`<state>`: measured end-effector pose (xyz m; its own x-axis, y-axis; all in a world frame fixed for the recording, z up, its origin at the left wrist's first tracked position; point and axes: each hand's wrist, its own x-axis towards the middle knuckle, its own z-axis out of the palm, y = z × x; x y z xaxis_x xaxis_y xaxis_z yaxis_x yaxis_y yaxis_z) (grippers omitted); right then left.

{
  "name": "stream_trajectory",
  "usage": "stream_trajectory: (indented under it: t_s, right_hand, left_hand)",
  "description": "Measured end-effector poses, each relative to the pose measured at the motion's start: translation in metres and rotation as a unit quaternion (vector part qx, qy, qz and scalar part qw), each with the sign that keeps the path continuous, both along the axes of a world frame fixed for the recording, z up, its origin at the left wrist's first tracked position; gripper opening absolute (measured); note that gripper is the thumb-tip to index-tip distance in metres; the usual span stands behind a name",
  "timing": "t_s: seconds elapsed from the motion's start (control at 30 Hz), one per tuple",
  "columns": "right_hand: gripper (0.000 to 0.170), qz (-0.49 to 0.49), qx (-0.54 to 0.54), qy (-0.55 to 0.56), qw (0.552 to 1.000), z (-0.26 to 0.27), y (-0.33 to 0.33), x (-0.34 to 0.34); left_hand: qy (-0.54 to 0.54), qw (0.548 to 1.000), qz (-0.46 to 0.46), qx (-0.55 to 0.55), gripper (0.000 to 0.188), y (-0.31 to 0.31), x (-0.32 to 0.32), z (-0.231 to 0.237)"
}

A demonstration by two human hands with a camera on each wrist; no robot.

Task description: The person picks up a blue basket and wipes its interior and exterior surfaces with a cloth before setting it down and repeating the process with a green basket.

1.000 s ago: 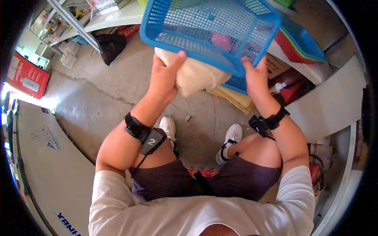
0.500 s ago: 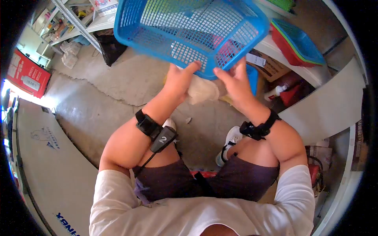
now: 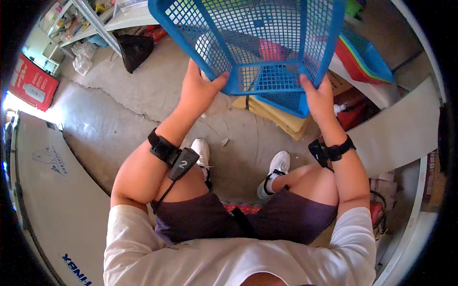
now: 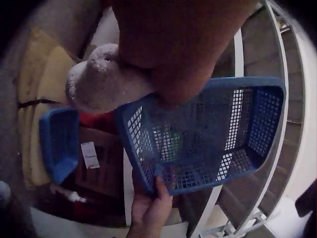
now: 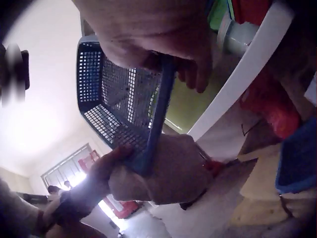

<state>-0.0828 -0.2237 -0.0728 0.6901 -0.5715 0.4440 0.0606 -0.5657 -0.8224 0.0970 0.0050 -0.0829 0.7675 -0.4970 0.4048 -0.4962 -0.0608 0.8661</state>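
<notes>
Both hands hold up a blue plastic mesh basket (image 3: 257,43), tilted so its inside faces me in the head view. My left hand (image 3: 202,90) grips the near left rim, thumb over the edge. Bunched under that hand is a pale terry cloth (image 4: 106,82), pressed against the basket's outer side; the right wrist view shows the cloth (image 5: 163,171) hanging below the rim. On the near right corner, my right hand (image 3: 320,97) grips the rim with its thumb inside and fingers curled behind.
A smaller blue basket (image 3: 286,102) lies on yellow folded material (image 3: 272,114) on the floor. Stacked red, green and blue baskets (image 3: 365,59) sit on a white shelf at right. A black bag (image 3: 135,51) hangs by the left shelf. White panels flank me on both sides.
The hands came close together at the rim, then spread apart again. The basket turned and tipped more upright, and the cloth passed mostly out of sight behind it in the head view.
</notes>
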Motion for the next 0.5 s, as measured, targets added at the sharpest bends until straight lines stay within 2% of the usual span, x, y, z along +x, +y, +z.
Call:
stream_trajectory:
  t_s: [0.03, 0.1, 0.2, 0.3, 0.37, 0.4, 0.5]
  right_hand:
    - [0.032, 0.016, 0.122, -0.024, 0.992, -0.001, -0.001, 0.001]
    - [0.031, 0.049, 0.356, -0.073, 0.93, 0.001, 0.003, 0.006]
    - [0.03, 0.061, 0.388, -0.11, 0.913, 0.012, 0.01, 0.008]
    - [0.033, 0.067, 0.454, -0.091, 0.884, 0.019, 0.016, 0.007]
    - [0.035, 0.08, 0.435, -0.044, 0.896, 0.013, 0.029, 0.011]
    - [0.036, 0.085, 0.426, -0.021, 0.901, 0.008, 0.037, 0.014]
    - [0.039, 0.079, 0.402, 0.028, 0.912, -0.013, 0.06, 0.022]
  left_hand:
    - [0.009, 1.0, 0.0, -0.017, 0.067, -0.003, -0.004, 0.004]
    - [0.052, 0.997, -0.007, -0.058, 0.068, -0.006, -0.006, 0.009]
    - [0.158, 0.977, -0.038, -0.136, 0.069, -0.01, -0.008, 0.015]
    - [0.255, 0.937, -0.092, -0.219, 0.071, -0.01, -0.019, 0.027]
    - [0.301, 0.912, -0.127, -0.247, 0.073, -0.012, -0.027, 0.035]
    - [0.256, 0.913, -0.186, -0.259, 0.076, -0.017, -0.025, 0.028]
    - [0.208, 0.947, -0.136, -0.205, 0.073, -0.026, -0.054, 0.027]
